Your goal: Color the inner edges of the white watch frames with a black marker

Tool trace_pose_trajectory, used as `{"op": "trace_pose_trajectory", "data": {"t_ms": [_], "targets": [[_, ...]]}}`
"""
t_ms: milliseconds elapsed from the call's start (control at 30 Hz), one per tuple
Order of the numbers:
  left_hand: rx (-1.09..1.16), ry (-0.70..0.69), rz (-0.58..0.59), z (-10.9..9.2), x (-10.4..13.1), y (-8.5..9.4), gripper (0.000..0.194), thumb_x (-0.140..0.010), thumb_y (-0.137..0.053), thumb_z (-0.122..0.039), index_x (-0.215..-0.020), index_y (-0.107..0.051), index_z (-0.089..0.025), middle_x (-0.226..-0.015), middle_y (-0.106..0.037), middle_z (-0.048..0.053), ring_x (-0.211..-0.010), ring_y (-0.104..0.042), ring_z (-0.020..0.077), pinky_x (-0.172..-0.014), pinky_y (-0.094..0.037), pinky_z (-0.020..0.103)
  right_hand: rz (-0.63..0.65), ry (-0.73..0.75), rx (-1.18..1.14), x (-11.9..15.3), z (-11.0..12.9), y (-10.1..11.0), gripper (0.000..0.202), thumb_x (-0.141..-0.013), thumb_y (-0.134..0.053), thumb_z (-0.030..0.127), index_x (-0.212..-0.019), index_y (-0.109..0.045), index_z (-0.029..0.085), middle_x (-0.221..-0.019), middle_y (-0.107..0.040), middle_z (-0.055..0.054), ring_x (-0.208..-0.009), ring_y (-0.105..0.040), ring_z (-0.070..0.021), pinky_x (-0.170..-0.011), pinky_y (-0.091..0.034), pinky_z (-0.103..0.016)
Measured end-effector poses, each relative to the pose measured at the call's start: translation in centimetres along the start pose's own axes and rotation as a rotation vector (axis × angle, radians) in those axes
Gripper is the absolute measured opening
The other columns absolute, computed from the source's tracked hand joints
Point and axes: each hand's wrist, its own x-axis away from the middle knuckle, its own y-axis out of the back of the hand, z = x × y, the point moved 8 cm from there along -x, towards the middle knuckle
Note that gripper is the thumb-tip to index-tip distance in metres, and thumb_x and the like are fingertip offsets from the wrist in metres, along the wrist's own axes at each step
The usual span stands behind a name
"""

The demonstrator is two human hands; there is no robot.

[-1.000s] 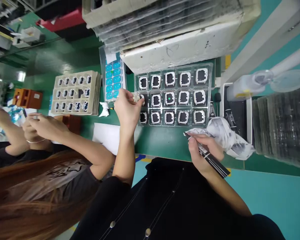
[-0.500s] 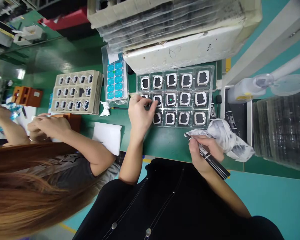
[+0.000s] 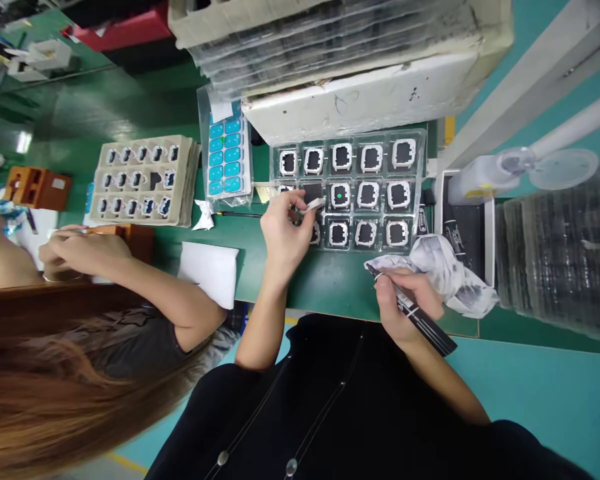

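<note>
My left hand (image 3: 286, 230) pinches a small white square frame (image 3: 315, 204) between thumb and fingers, holding it tilted just above a clear plastic tray (image 3: 423, 155). Several like frames with dark centres sit in the tray's pockets; one middle-row frame (image 3: 340, 195) carries a green dot. Beside the held part, a dark pocket (image 3: 313, 190) shows no frame. In my right hand (image 3: 403, 303) is a black marker pen (image 3: 426, 327), its tip pointing up and left near a stained white cloth (image 3: 437, 267). My fingers partly hide the tray's lower left.
A co-worker's arms (image 3: 170, 290) are at the left, by a beige tray stack (image 3: 190, 180). Blue pads (image 3: 233, 153) lie left of my tray, a white foam box (image 3: 360, 100) stands behind it. A plastic bottle (image 3: 480, 179) and stacked clear trays (image 3: 560, 253) stand right.
My left hand has lifted a white frame out of its middle-row pocket, which now shows dark. My right hand keeps the marker in nearly the same place. The whole view has shifted slightly.
</note>
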Motion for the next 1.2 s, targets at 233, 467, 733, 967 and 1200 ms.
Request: {"op": "trace_pose_trajectory", "data": {"t_ms": [233,467,733,967,1200], "targets": [[0.738,0.632,0.304,-0.6,8.4,-1.4,0.052,-0.09,-0.1,-0.052,-0.119,-0.066,-0.026,-0.094,-0.09,0.004,-0.082,-0.091,0.0271,-0.053,-0.064,0.025,0.001,-0.046,-0.036,0.1,-0.1,-0.1,0.012,-0.102,-0.082,0.019,-0.107,-0.074,0.026,-0.083,-0.084,0.0,-0.069,-0.084,-0.0223,-0.065,-0.073,-0.037],[0.848,0.876,0.461,-0.8,13.5,-4.4,0.051,-0.081,-0.109,-0.055,-0.104,-0.085,-0.017,-0.102,-0.092,0.012,-0.088,-0.093,0.0281,-0.077,-0.078,0.03,-0.015,-0.034,-0.033,0.0,0.2,-0.1,0.013,-0.102,-0.08,0.018,-0.109,-0.074,0.025,-0.09,-0.087,-0.003,-0.075,-0.087,-0.024,-0.071,-0.076,-0.039],[0.873,0.797,0.382,-1.8,13.4,-6.0,0.049,-0.073,-0.115,-0.048,-0.106,-0.092,-0.02,-0.095,-0.092,0.008,-0.085,-0.09,0.0244,-0.086,-0.08,0.037,0.051,-0.065,-0.072,0.0,0.3,-0.7,0.014,-0.105,-0.078,0.018,-0.115,-0.075,0.027,-0.109,-0.093,-0.005,-0.102,-0.094,-0.0297,-0.084,-0.082,-0.045],[0.799,0.724,0.315,-2.1,13.6,-7.0,0.034,-0.075,-0.113,-0.044,-0.095,-0.094,-0.023,-0.092,-0.091,0.006,-0.088,-0.088,0.0248,-0.089,-0.075,0.038,0.093,-0.04,-0.018,-0.5,0.9,-1.4,0.013,-0.105,-0.078,0.015,-0.11,-0.076,0.027,-0.108,-0.093,-0.006,-0.104,-0.094,-0.0287,-0.085,-0.082,-0.042],[0.782,0.708,0.332,-2.2,13.9,-7.3,0.031,-0.077,-0.11,-0.042,-0.092,-0.093,-0.022,-0.088,-0.089,0.006,-0.086,-0.087,0.0241,-0.085,-0.072,0.035,0.065,-0.01,0.03,-0.5,1.0,-1.2,0.018,-0.103,-0.082,0.013,-0.114,-0.078,0.028,-0.104,-0.092,-0.002,-0.099,-0.094,-0.0272,-0.086,-0.083,-0.04]]}}
